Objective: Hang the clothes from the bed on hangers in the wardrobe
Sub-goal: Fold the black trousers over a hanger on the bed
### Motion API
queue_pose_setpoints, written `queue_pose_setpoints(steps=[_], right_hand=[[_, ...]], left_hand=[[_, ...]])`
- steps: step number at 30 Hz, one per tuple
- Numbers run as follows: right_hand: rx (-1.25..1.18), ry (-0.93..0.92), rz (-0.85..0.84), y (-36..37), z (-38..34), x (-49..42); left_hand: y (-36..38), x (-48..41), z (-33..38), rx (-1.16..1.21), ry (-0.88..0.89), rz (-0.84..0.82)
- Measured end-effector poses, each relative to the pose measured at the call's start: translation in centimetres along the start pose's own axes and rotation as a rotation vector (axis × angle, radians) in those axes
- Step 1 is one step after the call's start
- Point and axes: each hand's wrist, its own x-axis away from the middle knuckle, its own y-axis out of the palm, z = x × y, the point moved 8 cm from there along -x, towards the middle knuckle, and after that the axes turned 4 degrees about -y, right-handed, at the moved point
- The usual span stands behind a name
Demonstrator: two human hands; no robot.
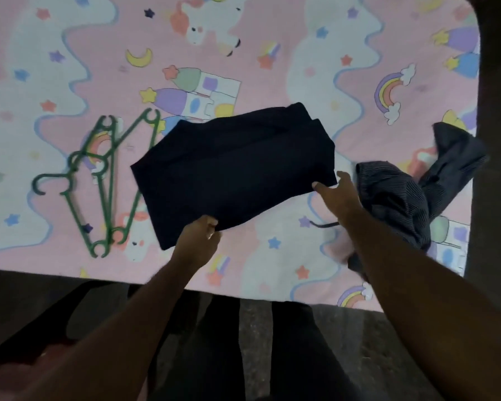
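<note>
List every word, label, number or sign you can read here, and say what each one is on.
There is no readable text anywhere in this view.
On the pink cartoon-print bed sheet: only pictures (rainbows, stars, a moon, unicorns), no letters or numbers.
On the folded dark navy garment: no label or print shows.
On the crumpled dark pinstriped garment: none shows.
On the green plastic hangers: no marking can be made out.
</note>
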Motion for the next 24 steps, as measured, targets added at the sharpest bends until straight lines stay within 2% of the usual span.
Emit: queue_pose_setpoints(steps=[4,8,13,17,24], right_hand=[[-0.120,0.018,-0.043,-0.1,2.4,-5.7],[-0.177,-0.036,-0.042,1.2,4.5,-9.5],[-0.192,-0.076,-0.079,1.8,5.0,-11.1],[-0.302,-0.078,-0.135,1.5,4.2,-10.5],[-0.333,-0.259,-0.027,-0.1,0.6,-7.4]], left_hand=[[1.3,-6.6,10.3,-0.195,0.284,0.029],[2.1,-13.1,20.4,-0.265,0.447,0.098],[6.3,-18.2,25.1,-0.357,0.413,-0.065],[7.4,-19.8,26.7,-0.388,0.401,-0.043],[7.3,-20.9,27.8,-0.496,0.430,-0.149]])
